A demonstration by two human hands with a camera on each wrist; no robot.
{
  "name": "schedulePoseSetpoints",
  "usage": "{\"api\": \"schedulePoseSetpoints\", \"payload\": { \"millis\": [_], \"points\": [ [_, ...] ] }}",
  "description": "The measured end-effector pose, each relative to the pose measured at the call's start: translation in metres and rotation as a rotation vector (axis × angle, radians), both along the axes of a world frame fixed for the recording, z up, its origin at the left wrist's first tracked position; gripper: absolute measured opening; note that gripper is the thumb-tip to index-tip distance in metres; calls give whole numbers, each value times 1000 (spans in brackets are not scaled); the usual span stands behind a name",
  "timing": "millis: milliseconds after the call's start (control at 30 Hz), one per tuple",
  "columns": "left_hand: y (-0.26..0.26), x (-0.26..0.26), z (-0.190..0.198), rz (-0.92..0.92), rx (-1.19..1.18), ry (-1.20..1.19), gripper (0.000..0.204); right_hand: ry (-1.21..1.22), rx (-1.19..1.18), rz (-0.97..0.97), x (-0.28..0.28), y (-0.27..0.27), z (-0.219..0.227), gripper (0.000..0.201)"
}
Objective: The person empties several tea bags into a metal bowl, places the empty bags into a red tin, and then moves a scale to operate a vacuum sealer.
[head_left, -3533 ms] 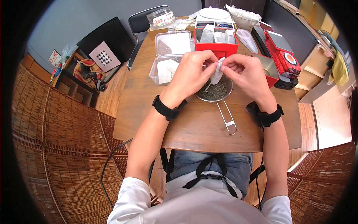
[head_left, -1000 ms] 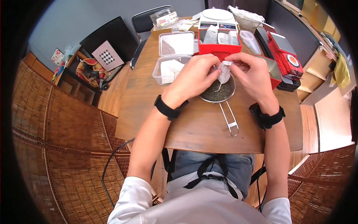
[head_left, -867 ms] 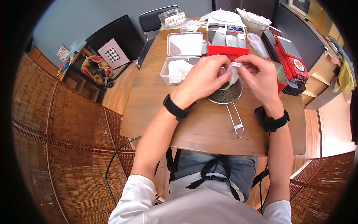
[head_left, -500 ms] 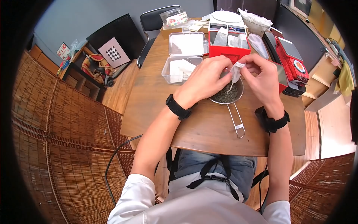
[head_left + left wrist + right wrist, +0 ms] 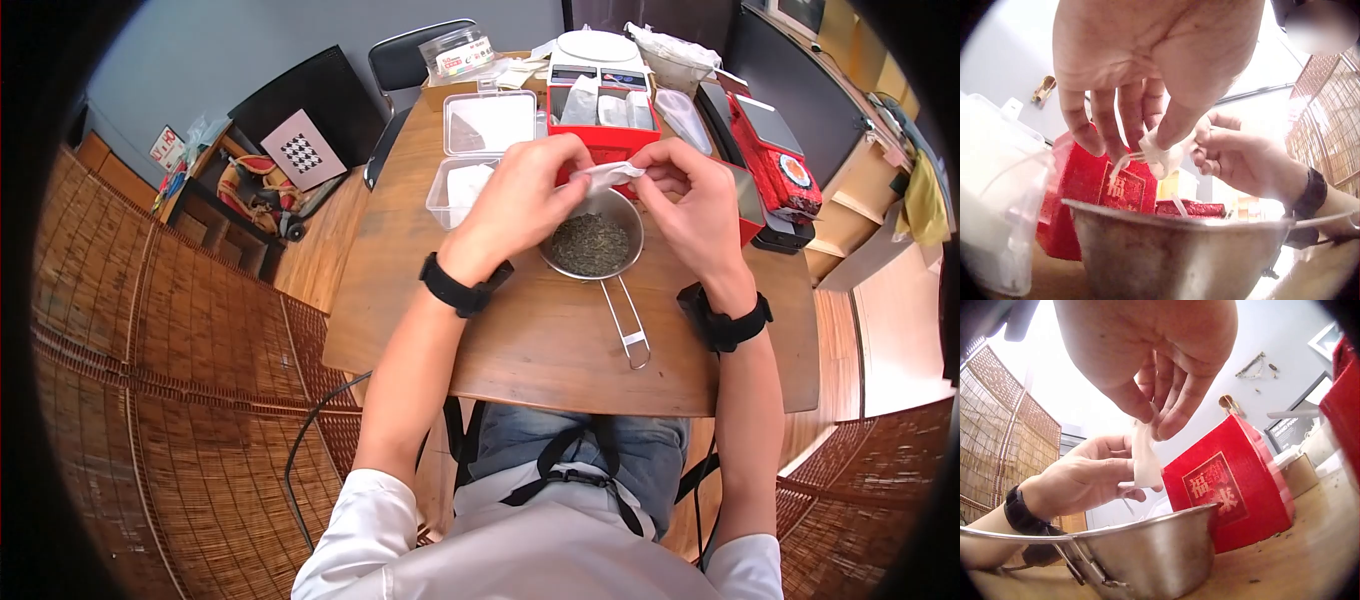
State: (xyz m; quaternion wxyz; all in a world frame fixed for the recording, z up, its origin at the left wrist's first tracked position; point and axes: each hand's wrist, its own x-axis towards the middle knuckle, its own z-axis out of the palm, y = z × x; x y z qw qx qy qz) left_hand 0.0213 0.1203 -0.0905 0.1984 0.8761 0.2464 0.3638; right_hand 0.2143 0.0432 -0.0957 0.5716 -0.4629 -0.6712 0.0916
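Over a metal pot (image 5: 627,212) with a folding wire handle, both hands hold a small white drawstring tea bag (image 5: 608,177). My left hand (image 5: 535,190) pinches one end between thumb and fingers. At the other end, my right hand (image 5: 690,195) pinches it with thumb and fingertips. The tea bag (image 5: 1145,456) looks thin and flattened in the right wrist view. A pale string (image 5: 1124,165) hangs beside the left fingers in the left wrist view. Dried tea leaves (image 5: 592,246) cover the pot's bottom.
Behind the pot stands a red box (image 5: 600,140) with filled white bags. A lidded clear plastic container (image 5: 437,200) with white bags sits left. A white kitchen scale (image 5: 597,46) is at the back. Red packaging and a small scale (image 5: 765,130) stand right.
The tea bag hung upright between the hands earlier; now it lies sideways, stretched between them. The left hand has drawn away to the left, uncovering more of the tea leaves.
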Motion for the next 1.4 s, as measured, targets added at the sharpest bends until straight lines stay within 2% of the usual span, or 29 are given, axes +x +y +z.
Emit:
{"api": "schedulePoseSetpoints", "payload": {
  "millis": [133,233,267,333,400,467,667,767,833,933,1133,1267,1333,1367,1400],
  "points": [
    [9,-21,13,19,-45,-41,13,-55,-20,15,-3,-1,3,9],
    [23,-47,20,134,53,82,16,-100,-26,22,-2,0,1,9],
    [27,-55,20,130,53,84,16,-98,-27,19,-1,-1,1,9],
    [36,-71,16,312,90,264,19,-121,-36,21,-1,-1,3,10],
    [42,-80,3,324,71,283,21,-137,-32,5,0,0,2,10],
    [44,-79,-2,343,202,234,22,-155,-30,-9,1,1,2,10],
    [31,-49,9,217,201,134,20,-176,-46,-15,2,0,2,9],
    [24,-37,4,213,139,207,16,-180,-121,-19,4,-1,3,11],
    [24,-36,-2,242,77,312,18,-156,-41,-7,3,0,2,8],
    [21,-38,-2,256,-2,357,21,-159,-39,-12,3,0,2,7],
    [18,-35,3,221,-56,279,22,-153,-18,7,4,0,3,6],
    [9,-33,8,192,78,338,21,-176,-37,-17,6,-1,6,6],
    [-7,-26,20,157,137,149,16,-121,-73,-8,5,-2,6,7],
    [-20,-22,28,150,134,146,16,-123,-76,-15,6,-2,6,7],
    [-36,-18,33,111,-38,103,16,-60,-126,12,6,-2,5,8]
  ]
}}
